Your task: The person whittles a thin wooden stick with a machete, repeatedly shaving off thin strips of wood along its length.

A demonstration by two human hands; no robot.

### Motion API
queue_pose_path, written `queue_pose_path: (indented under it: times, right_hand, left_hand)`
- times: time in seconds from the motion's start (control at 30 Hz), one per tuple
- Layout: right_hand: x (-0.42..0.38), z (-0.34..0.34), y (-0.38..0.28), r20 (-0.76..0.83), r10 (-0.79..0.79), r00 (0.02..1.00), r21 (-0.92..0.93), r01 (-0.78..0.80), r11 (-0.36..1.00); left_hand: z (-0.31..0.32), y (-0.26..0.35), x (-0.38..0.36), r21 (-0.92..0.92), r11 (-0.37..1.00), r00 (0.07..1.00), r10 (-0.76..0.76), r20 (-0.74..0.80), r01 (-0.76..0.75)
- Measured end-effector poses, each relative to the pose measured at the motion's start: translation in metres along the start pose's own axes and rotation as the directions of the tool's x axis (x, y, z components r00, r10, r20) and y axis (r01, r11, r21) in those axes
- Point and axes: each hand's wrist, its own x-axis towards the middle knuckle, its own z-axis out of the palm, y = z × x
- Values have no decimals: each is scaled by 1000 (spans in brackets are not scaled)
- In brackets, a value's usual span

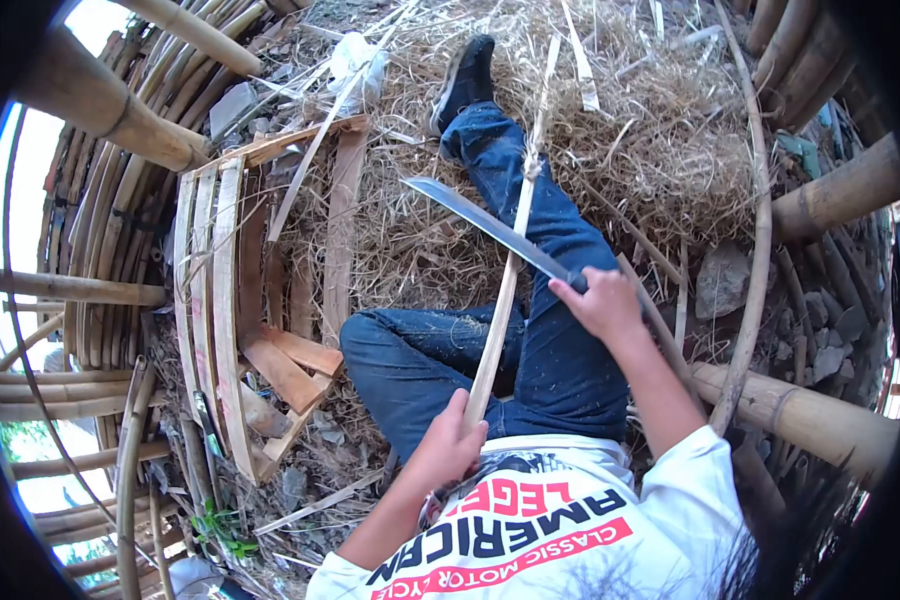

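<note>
My left hand [450, 442] is closed round the near end of a long pale bamboo strip [500, 330], close to my waist. The strip runs forward between my legs and over the thigh of my outstretched leg, with a knobbly node [532, 165] toward its far part. In my right hand [604, 303] is a machete [485, 222], gripped by its dark handle. Its long blade points forward and left and crosses the strip in this view. Pale shavings dot my jeans [570, 340].
A wooden crate [232, 330] lies at my left with loose boards in it. Piled shavings [670, 160] cover the ground ahead. Bamboo poles [800, 410] stand and lie on both sides, a stone [722, 282] at the right. A white plastic bag [358, 68] rests beyond the crate.
</note>
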Motion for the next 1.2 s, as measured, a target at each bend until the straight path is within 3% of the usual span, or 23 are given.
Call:
queue_pose_path:
  times: [0.03, 0.07, 0.1, 0.13, 0.2, 0.27, 0.33, 0.4, 0.47, 0.5, 0.53, 0.6, 0.7, 0.8, 0.83, 0.9, 1.0, 1.1, 1.2]
  right_hand:
    - [-6, 4, -2, 4, 11, 1000, 19, -11, 1000]
    - [-13, 6, -5, -3, 14, 1000, 32, -13, 999]
    - [-17, 6, -8, -8, 3, 1000, 5, -3, 1000]
    - [-21, 8, -10, -9, -18, 1000, -26, 18, 1000]
    - [-28, 5, -16, 42, -78, 996, -27, 79, 997]
    - [-37, 0, -25, 111, -154, 982, 10, 154, 988]
    - [-45, 0, -35, 157, -209, 965, 51, 204, 978]
    - [-49, -4, -46, 202, -229, 952, 38, 226, 973]
    - [-62, -6, -59, 262, -210, 942, 51, 203, 978]
    - [-61, -9, -64, 299, -238, 924, 76, 226, 971]
    - [-61, -10, -67, 328, -270, 905, 101, 250, 963]
    - [-57, -9, -66, 339, -259, 904, 71, 250, 966]
    - [-43, -17, -61, 358, -370, 858, -12, 400, 916]
    - [-19, -28, -40, 371, -317, 873, -59, 363, 930]
    - [-12, -25, -28, 322, -253, 912, -60, 286, 956]
    - [2, -30, -12, 320, -118, 940, 9, 121, 993]
    - [3, -25, -11, 308, -149, 940, -41, 170, 985]
    - [-18, -27, -35, 299, -124, 946, 29, 121, 992]
    - [-46, -19, -58, 331, -265, 906, 167, 220, 961]
  left_hand:
    - [0, -8, 6, -330, 928, 979, -127, 157, 173]
    - [-2, -12, 13, -589, 729, 927, -174, 334, 349]
    - [-3, -13, 15, -728, 555, 910, -150, 387, 401]
    - [-6, -13, 15, -787, 341, 856, -162, 490, 515]
    - [-3, -29, 23, -736, 120, 746, -87, 661, 666]
    - [4, -28, 25, -723, 217, 743, -19, 669, 656]
    - [7, -24, 25, -706, 380, 788, -118, 604, 598]
    - [16, -22, 20, -635, 660, 909, -200, 366, 401]
    - [10, -21, 15, -564, 742, 925, -211, 316, 362]
    - [11, -22, 13, -507, 818, 958, -177, 226, 271]
    - [12, -31, 14, -416, 905, 992, -47, 115, 91]
    - [9, -42, 10, -473, 857, 974, -131, 187, 206]
    - [4, -44, -2, -454, 868, 973, -121, 197, 200]
    - [-12, -33, -23, -542, 772, 935, -189, 302, 331]
    - [-15, -30, -27, -533, 778, 933, -189, 307, 332]
    - [-20, -27, -33, -561, 723, 911, -256, 323, 403]
    - [-15, -21, -32, -530, 738, 903, -277, 328, 419]
    - [-20, -18, -30, -533, 722, 891, -283, 354, 441]
    - [-13, -16, -32, -516, 747, 899, -266, 347, 420]
